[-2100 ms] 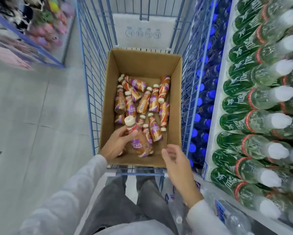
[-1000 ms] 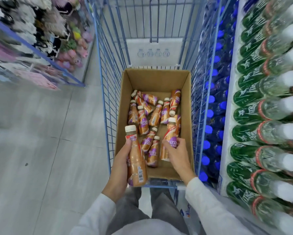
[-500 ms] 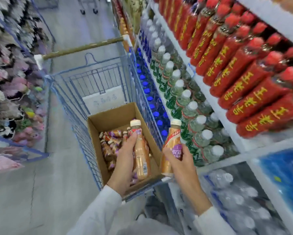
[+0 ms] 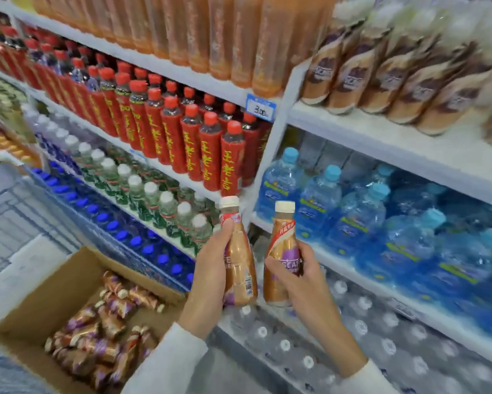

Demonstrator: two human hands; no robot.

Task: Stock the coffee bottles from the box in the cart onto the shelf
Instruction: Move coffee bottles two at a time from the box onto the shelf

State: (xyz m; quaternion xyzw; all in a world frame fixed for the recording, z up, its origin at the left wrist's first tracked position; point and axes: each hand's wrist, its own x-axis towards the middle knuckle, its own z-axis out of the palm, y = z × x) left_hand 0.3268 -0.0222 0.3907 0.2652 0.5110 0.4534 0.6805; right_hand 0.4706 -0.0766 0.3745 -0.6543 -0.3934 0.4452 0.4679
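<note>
Head view: mid-carry, just right of the box (image 4: 54,294), left hand (image 4: 210,271) grips one coffee bottle (image 4: 240,268), right hand (image 4: 304,282) a second bottle (image 4: 281,248), fingers (image 4: 223,237) curled round both; the next move likely calls for lifting them to the coffee shelf (image 4: 409,143) high above it.

White tiered shelves (image 4: 395,143) full of red bottles (image 4: 210,155), blue water bottles (image 4: 321,200), one blue-edged price tag (image 4: 260,108).

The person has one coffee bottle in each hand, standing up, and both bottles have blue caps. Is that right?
Almost. The head view shows the left hand holding the left coffee bottle and the right hand holding the right coffee bottle, both upright, but their caps are white, not blue.
</note>
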